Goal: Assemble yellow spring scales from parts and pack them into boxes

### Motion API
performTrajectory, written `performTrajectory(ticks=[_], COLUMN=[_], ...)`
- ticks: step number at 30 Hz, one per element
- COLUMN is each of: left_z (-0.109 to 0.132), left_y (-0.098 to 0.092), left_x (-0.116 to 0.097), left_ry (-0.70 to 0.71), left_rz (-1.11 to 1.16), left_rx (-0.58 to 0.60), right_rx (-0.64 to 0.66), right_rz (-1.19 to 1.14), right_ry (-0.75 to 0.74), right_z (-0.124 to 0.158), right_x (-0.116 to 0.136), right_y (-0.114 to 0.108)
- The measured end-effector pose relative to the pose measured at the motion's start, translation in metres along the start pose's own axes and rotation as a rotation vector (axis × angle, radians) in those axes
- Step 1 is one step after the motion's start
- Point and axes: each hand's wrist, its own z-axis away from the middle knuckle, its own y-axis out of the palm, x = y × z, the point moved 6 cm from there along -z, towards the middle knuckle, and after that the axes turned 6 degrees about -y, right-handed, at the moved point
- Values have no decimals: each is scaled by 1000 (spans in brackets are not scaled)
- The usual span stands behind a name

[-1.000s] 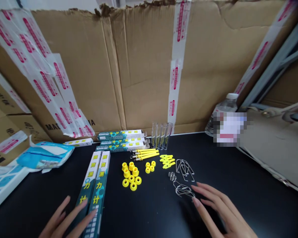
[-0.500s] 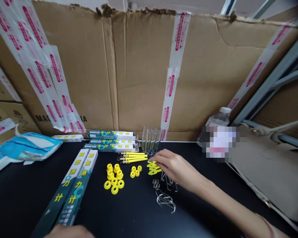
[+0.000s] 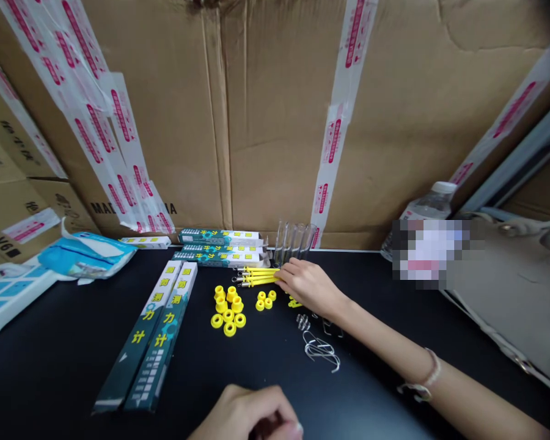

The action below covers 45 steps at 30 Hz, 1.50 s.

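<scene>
The right hand (image 3: 309, 286) has shifted a little left from the flat, bright-yellow plastic pieces (image 3: 294, 303) to the slim yellow plastic rods with metal coil ends (image 3: 262, 280), so the work in hand now centres on those rods. They lie side by side at the far middle of the black desk (image 3: 376, 397), metal ends to the left, and the fingertips meet their right ends. The right grip is nearly closed, fingers drawn together and pointing left; whether it has hold of a rod or only rests on the ends, I cannot tell. The palm and wrist cover part of the flat pieces.

The left hand (image 3: 252, 412) has also changed place: it was by the pair of long green-and-white cardboard boxes (image 3: 162, 330) and is now curled loosely at the near edge, well to their right. Its inner side is turned away, so whether it holds anything cannot be told.

The clear, slender tubes (image 3: 296, 241) stand upright just beyond the right hand. Left and near of it lie four small yellow plastic rings (image 3: 261, 305), then a cluster of larger yellow flanged collars (image 3: 221, 305). On its near side are the small clear discs (image 3: 302, 321) and a tangle of bent silver wire hooks (image 3: 321, 351); other hooks are partly hidden by the forearm.
</scene>
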Motion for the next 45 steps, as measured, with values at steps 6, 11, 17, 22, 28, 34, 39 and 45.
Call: performTrajectory(ticks=[6,11,17,22,28,34,39,45], left_z=[-14,-13,-13,2,21,16,9,5], left_y=[-5,-15,-28,-45,-72,-75,-73,-77], left_x=[-4,10,22,12,9,14,13,12], left_ry=[-32,8,100,209,272,308,263,254], left_rz=[289,465,650,548,432,570,559,537], left_rx=[-79,-168,-337,-485,-738,-722,-690,-715], right_rx=[-40,-198,-435,-487,-407,-230,-190,-271], right_rz=[-20,-89,-321,-585,-790,-423,-315,-424], right_ry=[-3,33,113,138,305,244,254,278], right_z=[5,10,26,41,43,21,8,20], right_x=[3,0,23,79,95,102,103,98], right_y=[11,-14,-46,-52,-40,-18,-12,-15])
